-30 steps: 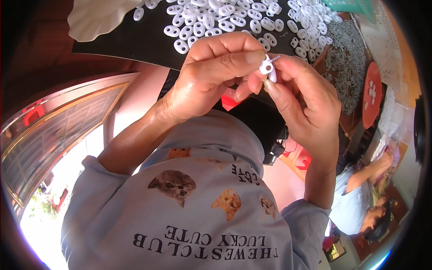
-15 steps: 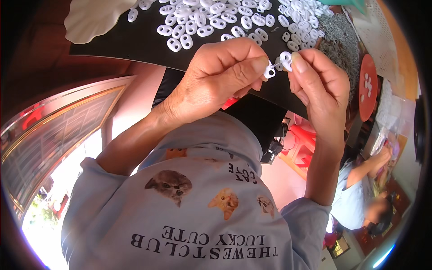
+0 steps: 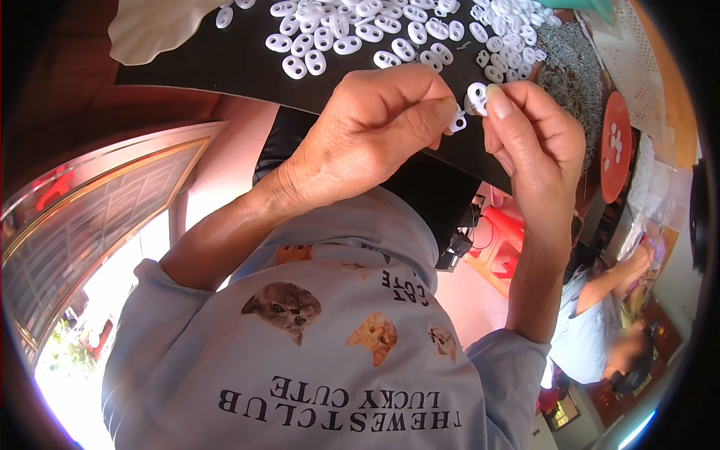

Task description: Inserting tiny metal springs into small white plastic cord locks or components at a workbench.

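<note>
we pinch small white holed piece [image 3: 460,118] in left hand [image 3: 379,135]; white oval two-hole piece [image 3: 475,96] just beside it, pinched in right hand [image 3: 538,135]. more white ovals [image 3: 347,45] on black tabletop [image 3: 225,67].

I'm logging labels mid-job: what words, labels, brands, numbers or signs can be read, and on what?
Light-blue shirt: dark printed lettering, upside down in view; wording withheld.
White piece in the left hand: no lettering discernible.
White piece in the right hand: no lettering discernible.
</note>
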Demonstrator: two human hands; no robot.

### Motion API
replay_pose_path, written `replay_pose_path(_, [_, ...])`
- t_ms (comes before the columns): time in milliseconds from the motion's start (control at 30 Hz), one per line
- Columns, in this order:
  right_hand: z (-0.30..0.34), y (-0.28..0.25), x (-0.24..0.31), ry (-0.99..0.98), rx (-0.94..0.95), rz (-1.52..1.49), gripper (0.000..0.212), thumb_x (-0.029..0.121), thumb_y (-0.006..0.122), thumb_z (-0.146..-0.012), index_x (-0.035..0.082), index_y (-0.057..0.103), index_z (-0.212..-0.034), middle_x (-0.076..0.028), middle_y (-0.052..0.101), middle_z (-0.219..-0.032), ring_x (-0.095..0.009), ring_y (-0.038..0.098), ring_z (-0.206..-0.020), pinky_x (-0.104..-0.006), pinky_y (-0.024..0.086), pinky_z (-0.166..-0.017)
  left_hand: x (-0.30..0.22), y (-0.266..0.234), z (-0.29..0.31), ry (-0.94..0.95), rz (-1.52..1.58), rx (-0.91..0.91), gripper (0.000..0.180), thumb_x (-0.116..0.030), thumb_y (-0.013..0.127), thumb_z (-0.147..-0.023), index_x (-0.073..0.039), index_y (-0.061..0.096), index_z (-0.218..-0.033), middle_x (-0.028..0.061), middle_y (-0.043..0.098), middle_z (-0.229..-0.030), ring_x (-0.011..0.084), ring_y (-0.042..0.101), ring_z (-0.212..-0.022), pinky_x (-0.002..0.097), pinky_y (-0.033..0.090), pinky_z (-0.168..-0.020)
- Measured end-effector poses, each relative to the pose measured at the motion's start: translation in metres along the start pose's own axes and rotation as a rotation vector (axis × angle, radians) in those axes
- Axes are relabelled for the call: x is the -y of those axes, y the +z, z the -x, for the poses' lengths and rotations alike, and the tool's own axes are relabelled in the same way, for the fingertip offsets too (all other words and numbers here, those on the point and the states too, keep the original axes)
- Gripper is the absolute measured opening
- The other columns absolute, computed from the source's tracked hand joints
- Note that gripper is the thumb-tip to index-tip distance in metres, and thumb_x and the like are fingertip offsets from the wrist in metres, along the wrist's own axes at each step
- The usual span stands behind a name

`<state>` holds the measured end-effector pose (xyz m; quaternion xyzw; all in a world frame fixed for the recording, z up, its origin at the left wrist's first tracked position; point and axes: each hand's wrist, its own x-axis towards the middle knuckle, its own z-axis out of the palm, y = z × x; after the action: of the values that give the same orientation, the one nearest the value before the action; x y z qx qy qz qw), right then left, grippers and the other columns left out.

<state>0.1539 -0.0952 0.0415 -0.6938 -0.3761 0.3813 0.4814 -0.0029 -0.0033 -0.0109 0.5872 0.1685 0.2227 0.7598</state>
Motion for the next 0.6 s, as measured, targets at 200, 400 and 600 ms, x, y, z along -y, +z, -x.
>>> replay_pose_path(200, [0.0010, 0.0014, -0.0019, -0.040, -0.021, 0.014, 0.020, 0.016, 0.063, -0.091, -0.001, 0.062, -0.082, 0.004, 0.050, -0.061, -0.001, 0.043, -0.057, -0.0173, 0.031, -0.051, -0.0013, 0.0005, 0.0001, -0.016, -0.023, -0.014, 0.017, -0.013, 0.050, -0.098, 0.001, 0.059, -0.094, 0.0027, 0.057, -0.075, 0.0052, 0.046, -0.062, 0.0191, 0.038, -0.056])
replay_pose_path(400, [0.0033, 0.0022, -0.0026, -0.034, -0.022, 0.035, 0.018, 0.014, 0.063, -0.091, -0.001, 0.061, -0.081, 0.005, 0.049, -0.061, 0.000, 0.041, -0.057, -0.0169, 0.029, -0.050, -0.0002, 0.0007, 0.0006, -0.018, -0.031, -0.018, 0.017, -0.012, 0.050, -0.098, 0.001, 0.059, -0.093, 0.0011, 0.056, -0.072, 0.0041, 0.044, -0.061, 0.0188, 0.036, -0.054])
replay_pose_path(600, [0.0042, 0.0028, -0.0035, -0.059, 0.023, 0.044, 0.017, 0.012, 0.062, -0.091, -0.001, 0.060, -0.081, 0.006, 0.049, -0.061, 0.000, 0.039, -0.056, -0.0170, 0.029, -0.049, -0.0029, 0.0036, -0.0013, -0.044, -0.053, -0.028, 0.018, -0.014, 0.051, -0.098, 0.000, 0.060, -0.091, -0.0012, 0.052, -0.070, 0.0034, 0.043, -0.061, 0.0177, 0.033, -0.052])
